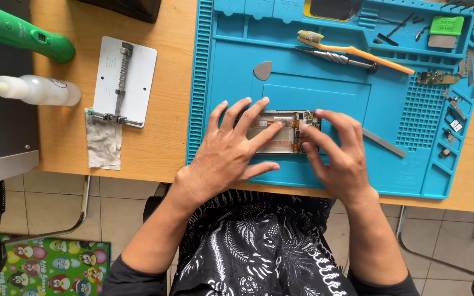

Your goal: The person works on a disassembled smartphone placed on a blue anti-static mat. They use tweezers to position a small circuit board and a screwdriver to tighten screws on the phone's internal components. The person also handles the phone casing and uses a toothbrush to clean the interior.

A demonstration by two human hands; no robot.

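Nearest the camera, two forearms were seen reaching from a black-and-white patterned garment; the elbows were cut off by the lower edge. The left hand was laid flat with its fingers spread over the left part of an opened phone, covering that end. The right hand was curled over the phone's right end, its fingertips pressed down on the exposed circuit board; whether anything was pinched between them could not be made out. One phone was counted, lying in the central recess of one blue silicone work mat on a wooden table. A grey metal strip lay partly hidden behind the right hand. Farther off on the mat were noted one grey pick, one screwdriver and one orange-handled toothbrush; the small parts along the right edge were too small to identify. Left of the mat, one metal clamp plate, one dirty cloth, one white squeeze bottle and one green tool, cut off at the frame edge, were recorded.
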